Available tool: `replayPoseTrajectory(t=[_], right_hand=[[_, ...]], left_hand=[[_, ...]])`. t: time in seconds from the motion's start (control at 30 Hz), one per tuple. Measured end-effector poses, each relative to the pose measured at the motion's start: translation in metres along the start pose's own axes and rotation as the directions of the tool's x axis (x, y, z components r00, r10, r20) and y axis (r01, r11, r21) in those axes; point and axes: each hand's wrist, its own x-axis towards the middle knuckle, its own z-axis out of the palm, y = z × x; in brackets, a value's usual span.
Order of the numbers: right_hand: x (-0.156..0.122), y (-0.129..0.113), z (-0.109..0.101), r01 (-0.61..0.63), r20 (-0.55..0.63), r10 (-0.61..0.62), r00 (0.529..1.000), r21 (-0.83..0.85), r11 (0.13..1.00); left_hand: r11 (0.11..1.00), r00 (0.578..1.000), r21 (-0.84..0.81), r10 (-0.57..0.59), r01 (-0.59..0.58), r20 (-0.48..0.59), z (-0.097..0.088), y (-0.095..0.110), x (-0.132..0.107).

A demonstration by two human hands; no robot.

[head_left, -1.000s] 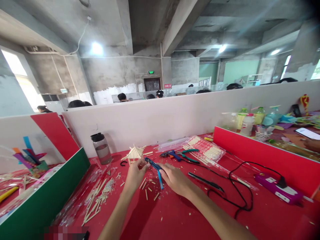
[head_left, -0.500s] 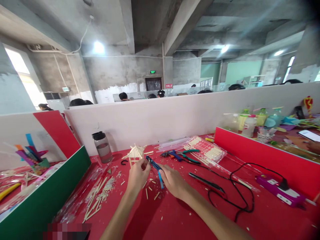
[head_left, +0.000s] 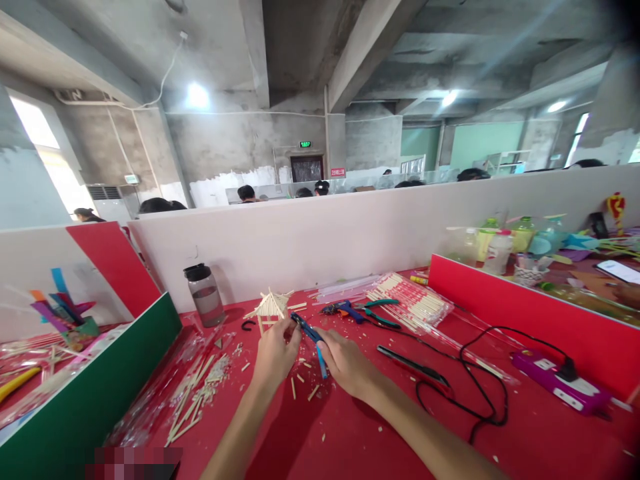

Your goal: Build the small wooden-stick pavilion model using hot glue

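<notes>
My right hand (head_left: 345,363) is closed round blue-handled cutting pliers (head_left: 311,337), whose jaws point up and left. My left hand (head_left: 274,353) is pinched just beside those jaws, holding something small that I cannot make out. Both hands hover over the red table (head_left: 350,433), close in front of a little pavilion model made of wooden sticks (head_left: 270,307). Short stick offcuts (head_left: 300,387) lie scattered under the hands.
A dark water bottle (head_left: 204,295) stands at the back left. A glue gun (head_left: 343,309), green pliers (head_left: 380,312), a bag of chopsticks (head_left: 413,300), a black cable (head_left: 475,380) and a purple power strip (head_left: 560,381) lie to the right. Loose sticks (head_left: 195,400) lie left, by a green divider (head_left: 95,393).
The view has shifted slightly. My hands have drawn a little closer together at the plier jaws; otherwise nothing has moved.
</notes>
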Motion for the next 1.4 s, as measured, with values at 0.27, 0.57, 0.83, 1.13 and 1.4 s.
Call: replayPoseTrajectory(t=[0.27, 0.57, 0.83, 1.13, 1.4], right_hand=[[0.001, 0.000, -0.005, 0.022, 0.009, -0.022, 1.000, 0.036, 0.999], [0.001, 0.005, 0.000, 0.015, 0.023, -0.016, 1.000, 0.056, 0.998], [0.000, 0.000, 0.002, 0.011, 0.003, -0.011, 1.000, 0.065, 0.998], [-0.001, -0.001, 0.006, 0.003, -0.012, -0.002, 1.000, 0.063, 0.998], [-0.001, 0.001, 0.013, -0.006, -0.027, 0.008, 1.000, 0.070, 0.998]], left_hand=[[1.000, 1.000, 0.016, 0.011, -0.011, 0.002, -0.004, 0.004, -0.001], [0.995, 1.000, 0.094, 0.018, -0.020, 0.020, -0.003, 0.003, -0.002], [0.997, 1.000, 0.079, -0.017, 0.015, 0.026, -0.004, 0.004, -0.001], [0.997, 0.998, 0.033, -0.064, 0.064, 0.019, -0.007, 0.006, 0.000], [0.989, 0.990, -0.054, -0.132, 0.134, 0.039, -0.002, 0.001, 0.001]])
